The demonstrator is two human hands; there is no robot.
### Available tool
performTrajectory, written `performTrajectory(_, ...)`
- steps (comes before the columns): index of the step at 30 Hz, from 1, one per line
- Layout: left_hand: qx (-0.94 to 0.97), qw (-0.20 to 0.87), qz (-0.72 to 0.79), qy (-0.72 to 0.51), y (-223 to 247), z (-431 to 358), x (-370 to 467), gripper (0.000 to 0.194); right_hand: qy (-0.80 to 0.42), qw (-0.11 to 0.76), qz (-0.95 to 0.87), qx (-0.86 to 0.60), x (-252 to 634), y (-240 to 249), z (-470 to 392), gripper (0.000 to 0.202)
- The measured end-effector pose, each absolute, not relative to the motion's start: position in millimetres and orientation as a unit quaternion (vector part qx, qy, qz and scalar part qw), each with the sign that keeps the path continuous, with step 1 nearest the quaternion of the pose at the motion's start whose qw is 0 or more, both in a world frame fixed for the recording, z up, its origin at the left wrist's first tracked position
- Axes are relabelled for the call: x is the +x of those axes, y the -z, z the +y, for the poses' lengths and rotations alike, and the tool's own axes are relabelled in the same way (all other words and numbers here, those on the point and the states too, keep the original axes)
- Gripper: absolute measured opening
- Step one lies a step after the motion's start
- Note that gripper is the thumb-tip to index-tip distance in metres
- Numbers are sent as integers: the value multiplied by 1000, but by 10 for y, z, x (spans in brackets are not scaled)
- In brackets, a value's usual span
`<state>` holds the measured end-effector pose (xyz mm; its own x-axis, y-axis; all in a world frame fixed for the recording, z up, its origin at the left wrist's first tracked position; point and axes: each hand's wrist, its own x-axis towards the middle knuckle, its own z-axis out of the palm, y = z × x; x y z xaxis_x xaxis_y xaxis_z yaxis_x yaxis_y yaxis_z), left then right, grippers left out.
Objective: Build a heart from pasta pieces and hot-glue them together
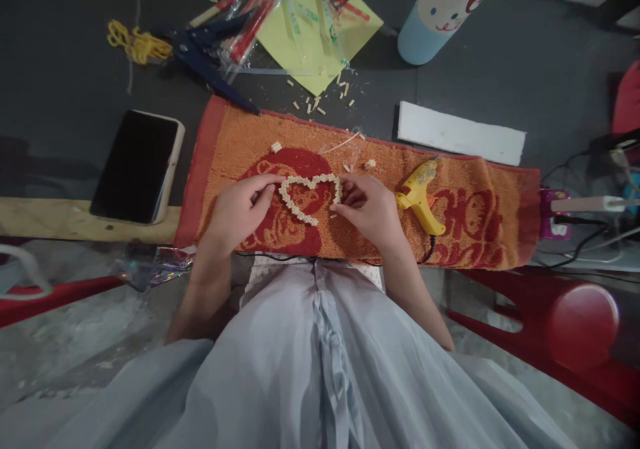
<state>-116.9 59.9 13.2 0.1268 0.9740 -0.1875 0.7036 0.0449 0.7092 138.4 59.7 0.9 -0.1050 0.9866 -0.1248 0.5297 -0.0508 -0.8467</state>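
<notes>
- Left edge of the towel (230, 139): the phone (137, 166) lies just beside it, apart from the left hand (233, 212).
- Left hand: pressing inward here could bend or crack the thin outline. It comes in palm down, wrist low, index reaching to the heart's upper left edge, thumb close beneath; whether they pinch it I cannot tell.
- Heart (299, 214): it lies on the towel between both hands, built of small pale pieces. Its lower right side is open, so uneven pulling could widen that gap or snap a joint near the loose tip.
- Right hand (373, 209): a slip could knock the free end out of line. Index at the upper right, thumb lower by that end, the two apart; a firm grip cannot be confirmed.
- Glue gun (421, 192): just beyond the right hand; if hot, a brush could burn, and a snagged cord (433, 246) could drag it.
</notes>
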Motion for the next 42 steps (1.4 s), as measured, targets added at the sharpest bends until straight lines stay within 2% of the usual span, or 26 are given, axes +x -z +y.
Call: performTrajectory(42, 668, 347, 627, -202, -126, 610, -1199, 38, -387, 296, -635, -599, 1396, 37, 597, 48)
